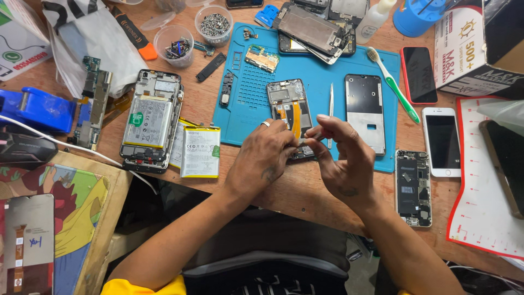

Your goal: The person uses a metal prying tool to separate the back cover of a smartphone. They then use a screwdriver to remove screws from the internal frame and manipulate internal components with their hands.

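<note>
Both my hands, left hand and right hand, pinch the opened phone, grip closed, contact partly hidden. Clear cup holds screws; second cup holds small parts.

Both forearms reach forward; left hand and right hand meet, fingertips pinched together

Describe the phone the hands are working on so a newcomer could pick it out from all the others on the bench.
Start at the blue work mat in the middle of the wooden bench. At its lower edge lies an opened phone frame, back off, with the left hand and right hand meeting over its bottom end. Unlike the plain black-and-silver frame beside the tweezers, it shows an orange flex ribbon down its middle.
</note>
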